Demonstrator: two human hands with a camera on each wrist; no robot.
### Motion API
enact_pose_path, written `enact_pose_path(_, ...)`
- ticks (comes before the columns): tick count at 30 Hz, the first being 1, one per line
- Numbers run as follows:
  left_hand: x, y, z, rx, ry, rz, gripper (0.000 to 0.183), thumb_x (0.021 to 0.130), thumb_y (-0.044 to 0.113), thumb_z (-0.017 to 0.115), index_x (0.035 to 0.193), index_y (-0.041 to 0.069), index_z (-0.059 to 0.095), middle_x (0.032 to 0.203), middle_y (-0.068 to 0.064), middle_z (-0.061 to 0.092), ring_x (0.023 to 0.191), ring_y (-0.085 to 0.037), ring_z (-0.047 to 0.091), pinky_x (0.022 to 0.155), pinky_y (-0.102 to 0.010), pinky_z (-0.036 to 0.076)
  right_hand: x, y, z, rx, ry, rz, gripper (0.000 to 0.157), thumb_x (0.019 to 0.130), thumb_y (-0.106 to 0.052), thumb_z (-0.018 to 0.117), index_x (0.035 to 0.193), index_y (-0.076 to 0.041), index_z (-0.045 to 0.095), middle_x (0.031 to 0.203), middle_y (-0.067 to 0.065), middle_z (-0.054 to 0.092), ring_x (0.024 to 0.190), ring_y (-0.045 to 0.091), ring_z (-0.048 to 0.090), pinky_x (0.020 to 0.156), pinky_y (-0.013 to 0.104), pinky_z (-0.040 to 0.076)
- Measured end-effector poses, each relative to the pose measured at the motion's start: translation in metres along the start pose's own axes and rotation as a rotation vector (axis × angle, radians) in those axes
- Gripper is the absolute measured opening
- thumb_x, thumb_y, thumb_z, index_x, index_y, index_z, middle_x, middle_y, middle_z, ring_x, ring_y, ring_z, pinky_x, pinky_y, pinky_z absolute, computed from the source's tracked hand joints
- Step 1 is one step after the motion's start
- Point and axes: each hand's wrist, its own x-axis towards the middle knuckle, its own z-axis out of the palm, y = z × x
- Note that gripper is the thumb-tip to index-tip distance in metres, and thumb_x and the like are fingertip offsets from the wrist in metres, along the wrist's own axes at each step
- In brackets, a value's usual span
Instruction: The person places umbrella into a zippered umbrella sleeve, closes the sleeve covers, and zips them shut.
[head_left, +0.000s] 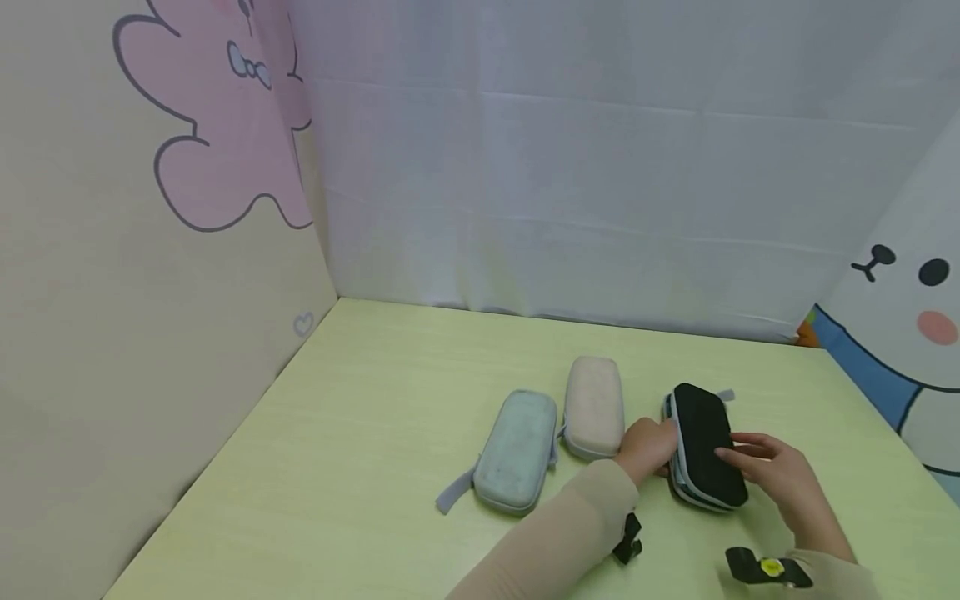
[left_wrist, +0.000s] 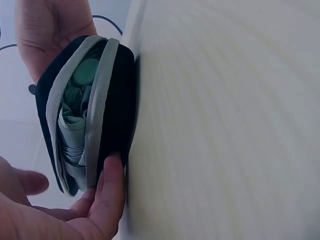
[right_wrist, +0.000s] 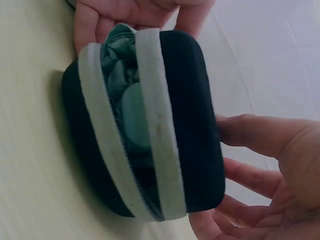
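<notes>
A black zip case (head_left: 705, 446) lies on the table at the right, its pale zipper edges parted. Through the gap, the left wrist view shows folded green fabric (left_wrist: 74, 135) and the right wrist view a rounded pale green piece (right_wrist: 135, 115). My left hand (head_left: 647, 450) is at the case's left side; its fingers (left_wrist: 114, 172) touch the lower shell while the thumb stays apart. At the other side my right hand (head_left: 780, 475) holds the case, thumb on the top shell and fingers (right_wrist: 250, 175) against its edge.
A pale blue-green case (head_left: 517, 450) with a grey strap (head_left: 453, 492) and a cream case (head_left: 594, 407) lie left of the hands. A white curtain (head_left: 570, 192) stands behind the table (head_left: 300, 483); printed panels flank both sides.
</notes>
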Motion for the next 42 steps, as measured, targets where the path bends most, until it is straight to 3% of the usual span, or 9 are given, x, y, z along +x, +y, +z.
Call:
enact_pose_path(1, -0.017, 0.016, -0.015, 0.010, -0.004, -0.074, 0.044, 0.091, 0.046, 0.048, 0.092, 0.005, 0.064, 0.084, -0.005, 0.059, 0.059, -0.023, 0.055, 0.059, -0.031, 0.045, 0.000, -0.001, 0.001, 0.000, -0.006, 0.007, 0.081, 0.083, -0.044, 0.066, 0.133, 0.011, 0.035, 0.128, 0.035, 0.040, 0.094, 0.028, 0.059, 0.079, 0.039, 0.049)
enact_pose_path(4, -0.055, 0.043, -0.045, 0.067, 0.004, -0.078, 0.040, 0.089, 0.043, 0.056, 0.088, 0.004, 0.065, 0.077, -0.005, 0.058, 0.060, -0.019, 0.051, 0.059, -0.027, 0.042, 0.004, -0.002, 0.002, 0.012, -0.024, 0.045, 0.085, 0.082, -0.046, 0.066, 0.136, 0.010, 0.029, 0.128, 0.037, 0.035, 0.095, 0.031, 0.057, 0.074, 0.036, 0.050)
enact_pose_path(8, -0.074, 0.055, -0.061, 0.114, -0.015, -0.048, 0.036, 0.085, 0.038, 0.064, 0.077, 0.002, 0.064, 0.065, -0.004, 0.052, 0.051, -0.016, 0.047, 0.052, -0.024, 0.039, 0.009, -0.001, 0.004, 0.049, -0.067, 0.114, 0.093, 0.082, -0.047, 0.065, 0.138, 0.011, 0.020, 0.128, 0.038, 0.030, 0.100, 0.039, 0.052, 0.071, 0.036, 0.051)
enact_pose_path(15, -0.070, 0.052, -0.060, 0.207, -0.007, -0.014, 0.036, 0.081, 0.040, 0.067, 0.071, 0.005, 0.062, 0.066, -0.003, 0.052, 0.054, -0.016, 0.047, 0.053, -0.025, 0.039, 0.012, 0.004, 0.008, 0.070, -0.128, 0.133, 0.099, 0.082, -0.047, 0.065, 0.136, 0.019, 0.014, 0.130, 0.042, 0.029, 0.100, 0.036, 0.057, 0.080, 0.041, 0.049)
enact_pose_path(21, -0.062, 0.045, -0.054, 0.246, 0.029, 0.003, 0.036, 0.080, 0.042, 0.068, 0.073, 0.006, 0.064, 0.068, -0.002, 0.054, 0.058, -0.015, 0.047, 0.056, -0.027, 0.041, 0.008, 0.003, 0.011, 0.045, -0.127, 0.133, 0.100, 0.084, -0.053, 0.059, 0.137, 0.019, 0.014, 0.136, 0.040, 0.022, 0.117, 0.046, 0.039, 0.094, 0.052, 0.037)
enact_pose_path(27, -0.068, 0.050, -0.058, 0.127, 0.005, -0.069, 0.039, 0.075, 0.039, 0.073, 0.087, 0.003, 0.065, 0.078, -0.005, 0.058, 0.068, -0.015, 0.051, 0.067, -0.028, 0.045, 0.004, 0.006, 0.009, 0.079, -0.124, 0.133, 0.095, 0.088, -0.049, 0.055, 0.139, 0.016, 0.009, 0.141, 0.038, 0.012, 0.125, 0.047, 0.025, 0.101, 0.054, 0.027)
enact_pose_path(33, -0.066, 0.049, -0.058, 0.001, 0.001, -0.122, 0.045, 0.067, 0.035, 0.078, 0.092, 0.002, 0.063, 0.082, -0.004, 0.057, 0.073, -0.016, 0.052, 0.070, -0.031, 0.045, 0.004, 0.009, 0.005, 0.068, -0.112, 0.102, 0.092, 0.089, -0.048, 0.056, 0.139, 0.015, 0.013, 0.141, 0.037, 0.015, 0.124, 0.046, 0.029, 0.098, 0.051, 0.033)
enact_pose_path(39, -0.065, 0.056, -0.058, -0.344, 0.002, -0.163, 0.029, 0.063, 0.022, 0.080, 0.073, 0.004, 0.060, 0.066, 0.000, 0.050, 0.058, -0.014, 0.044, 0.056, -0.029, 0.038, 0.000, -0.001, -0.005, 0.059, -0.098, 0.055, 0.090, 0.089, -0.050, 0.054, 0.140, 0.014, 0.015, 0.142, 0.035, 0.017, 0.124, 0.046, 0.031, 0.095, 0.050, 0.036)
enact_pose_path(42, -0.063, 0.064, -0.064, -0.510, -0.016, -0.172, 0.022, 0.063, 0.018, 0.078, 0.073, 0.006, 0.062, 0.068, 0.003, 0.054, 0.060, -0.011, 0.049, 0.059, -0.028, 0.043, -0.002, -0.013, -0.009, 0.061, -0.091, 0.019, 0.088, 0.090, -0.049, 0.052, 0.141, 0.013, 0.015, 0.142, 0.035, 0.019, 0.124, 0.044, 0.031, 0.093, 0.044, 0.040)
